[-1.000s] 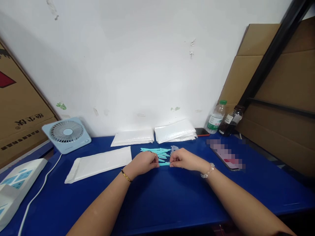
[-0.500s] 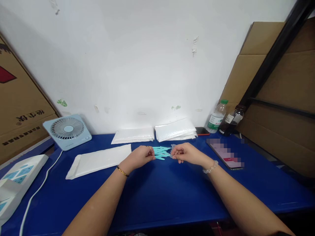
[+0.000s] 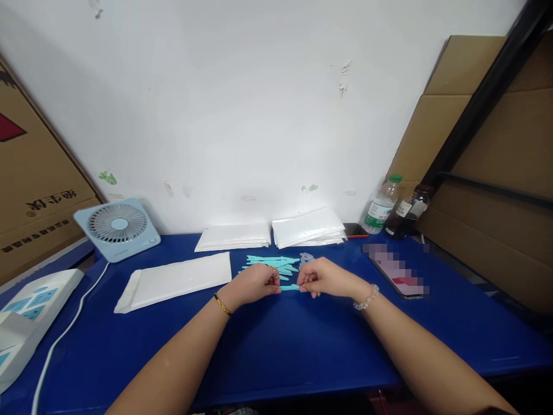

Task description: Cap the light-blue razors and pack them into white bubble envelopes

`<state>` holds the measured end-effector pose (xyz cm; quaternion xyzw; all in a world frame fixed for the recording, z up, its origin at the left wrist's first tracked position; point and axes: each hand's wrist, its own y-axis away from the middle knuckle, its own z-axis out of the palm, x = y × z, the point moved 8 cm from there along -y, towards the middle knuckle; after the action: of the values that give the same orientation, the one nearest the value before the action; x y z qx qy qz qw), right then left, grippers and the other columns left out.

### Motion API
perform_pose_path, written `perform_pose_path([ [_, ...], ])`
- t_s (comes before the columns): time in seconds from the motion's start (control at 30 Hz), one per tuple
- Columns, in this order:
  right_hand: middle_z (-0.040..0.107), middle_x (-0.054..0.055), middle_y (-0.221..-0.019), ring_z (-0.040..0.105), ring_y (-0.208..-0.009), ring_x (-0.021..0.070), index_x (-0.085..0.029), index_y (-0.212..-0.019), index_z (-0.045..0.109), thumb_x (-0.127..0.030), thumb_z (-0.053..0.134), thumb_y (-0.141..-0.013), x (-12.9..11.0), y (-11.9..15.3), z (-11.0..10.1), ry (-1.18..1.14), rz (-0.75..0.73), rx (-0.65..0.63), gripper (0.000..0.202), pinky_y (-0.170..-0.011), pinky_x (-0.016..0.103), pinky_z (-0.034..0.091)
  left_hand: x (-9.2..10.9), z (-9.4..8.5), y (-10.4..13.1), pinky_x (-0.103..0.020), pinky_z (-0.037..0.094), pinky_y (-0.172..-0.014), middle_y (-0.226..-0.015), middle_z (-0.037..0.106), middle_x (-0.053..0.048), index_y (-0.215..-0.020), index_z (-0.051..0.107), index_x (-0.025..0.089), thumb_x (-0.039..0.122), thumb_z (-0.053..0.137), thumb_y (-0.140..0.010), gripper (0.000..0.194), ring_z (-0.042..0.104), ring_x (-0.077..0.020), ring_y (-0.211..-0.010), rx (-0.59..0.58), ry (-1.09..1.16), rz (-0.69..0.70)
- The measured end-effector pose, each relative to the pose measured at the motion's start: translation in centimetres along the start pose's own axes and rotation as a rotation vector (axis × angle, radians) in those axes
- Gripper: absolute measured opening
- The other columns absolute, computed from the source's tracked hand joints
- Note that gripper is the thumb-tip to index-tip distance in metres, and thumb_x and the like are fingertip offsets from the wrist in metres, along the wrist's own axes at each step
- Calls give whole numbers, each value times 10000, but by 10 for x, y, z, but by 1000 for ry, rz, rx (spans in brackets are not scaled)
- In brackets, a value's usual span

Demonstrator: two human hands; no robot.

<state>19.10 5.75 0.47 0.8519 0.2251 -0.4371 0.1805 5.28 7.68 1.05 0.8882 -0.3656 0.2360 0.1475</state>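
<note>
A: What has just changed?
B: Half a second ago the person's hands were apart at the loose pieces; now they meet just below the middle of the frame, a teal strip stretched between them.
A: How does each hand stand?
B: The left hand pinches the strip's left end between thumb and fingers. The right hand has its fingertips closed at the other end, where a paler bit shows, too small to tell whether it is a separate piece.
A: And the rest?
B: The teal pile lies just above the hands in the frame, the translucent pieces to its right.
A: Meaning?
B: Probably that the work has passed from picking up to handling one strip two-handed.
</note>
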Motion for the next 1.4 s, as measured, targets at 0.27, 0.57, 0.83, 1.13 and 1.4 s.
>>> perform_pose_path([
  [0.27,658,18,-713,593,-591,128,-172,-763,668,-287,559,-804,5,1,-28,303,31,225,163,-567,239,435,-14,-19,3,-247,369,-598,-856,628,-19,-891,643,213,354,595,-784,183,574,-167,-753,135,-232,-62],
  [0.57,665,47,-813,583,-687,157,-188,-751,634,-304,583,-799,17,-15,-28,593,193,383,135,-548,237,361,-29,-18,0,-252,355,-578,-802,641,-16,-753,640,209,264,563,-773,97,564,-167,-728,126,-275,-124],
  [0.83,686,15,-717,608,-645,153,-183,-720,668,-295,725,-657,30,-7,-20,266,208,138,140,-549,232,415,-24,-6,-2,-242,323,-527,-717,647,-9,-740,644,201,325,574,-762,145,548,-149,-639,59,-80,-127],
  [1.13,651,2,-630,574,-560,131,-183,-693,660,-335,694,-700,16,-15,-3,255,66,172,155,-504,229,404,-17,5,-12,-237,325,-542,-717,634,-9,-723,648,192,319,595,-749,140,543,-140,-636,81,-38,-82],
  [1.4,656,9,-635,571,-505,117,-168,-758,674,-307,575,-786,20,0,-41,267,121,309,173,-521,224,425,-27,-9,-8,-255,387,-592,-796,621,-26,-806,628,191,417,583,-774,232,569,-169,-714,198,-77,-80],
])
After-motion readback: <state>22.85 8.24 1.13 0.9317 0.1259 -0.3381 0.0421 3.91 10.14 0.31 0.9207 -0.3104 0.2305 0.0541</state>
